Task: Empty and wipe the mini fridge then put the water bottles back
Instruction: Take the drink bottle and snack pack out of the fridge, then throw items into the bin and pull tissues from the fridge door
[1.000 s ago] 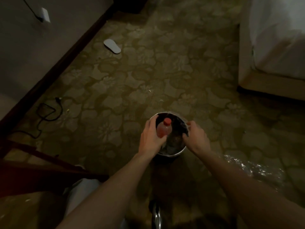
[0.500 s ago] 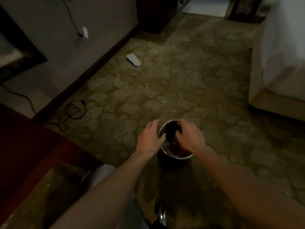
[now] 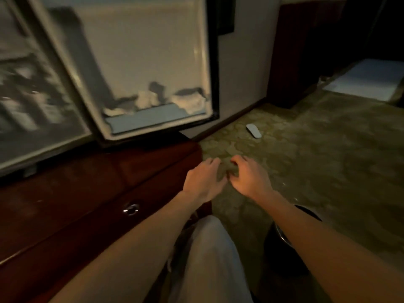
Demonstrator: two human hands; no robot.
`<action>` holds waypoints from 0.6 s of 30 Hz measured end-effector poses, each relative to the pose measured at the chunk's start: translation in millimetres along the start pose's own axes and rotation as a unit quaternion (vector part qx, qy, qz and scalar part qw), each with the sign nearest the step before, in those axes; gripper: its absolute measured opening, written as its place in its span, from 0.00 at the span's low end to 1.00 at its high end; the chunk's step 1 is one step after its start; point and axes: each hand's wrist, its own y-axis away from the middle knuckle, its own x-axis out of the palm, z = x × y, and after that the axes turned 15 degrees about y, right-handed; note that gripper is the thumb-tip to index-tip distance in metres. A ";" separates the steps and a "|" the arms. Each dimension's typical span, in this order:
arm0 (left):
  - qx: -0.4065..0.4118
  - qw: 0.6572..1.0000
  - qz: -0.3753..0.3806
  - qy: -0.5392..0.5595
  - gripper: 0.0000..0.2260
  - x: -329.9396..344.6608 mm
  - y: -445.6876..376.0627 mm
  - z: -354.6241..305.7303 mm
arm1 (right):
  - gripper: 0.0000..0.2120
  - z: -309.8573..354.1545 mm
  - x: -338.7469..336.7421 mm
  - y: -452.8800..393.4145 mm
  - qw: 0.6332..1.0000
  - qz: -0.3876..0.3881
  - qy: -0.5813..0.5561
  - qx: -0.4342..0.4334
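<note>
Both hands empty, held out side by side above the carpet.
Left hand (image 3: pixel 202 180) fingers loosely spread and relaxed; right hand (image 3: pixel 249 174) fingers lightly curled, nothing pinched. Mini fridge (image 3: pixel 39 119) at upper left on the dark wood cabinet (image 3: pixel 72 206), its door (image 3: pixel 150 68) swung open, inner liner chipped along the bottom edge; interior blurred, contents unreadable. Metal bucket (image 3: pixel 284 237) sits on the floor under the right forearm, mostly hidden. White slipper (image 3: pixel 253 130) lies on the carpet near the wall.
</note>
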 end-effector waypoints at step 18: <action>-0.085 0.966 -0.229 -0.085 0.15 -256.4 93.3 75.7 | 0.17 252.0 -120.3 -82.9 0.966 -0.139 -0.067 -0.208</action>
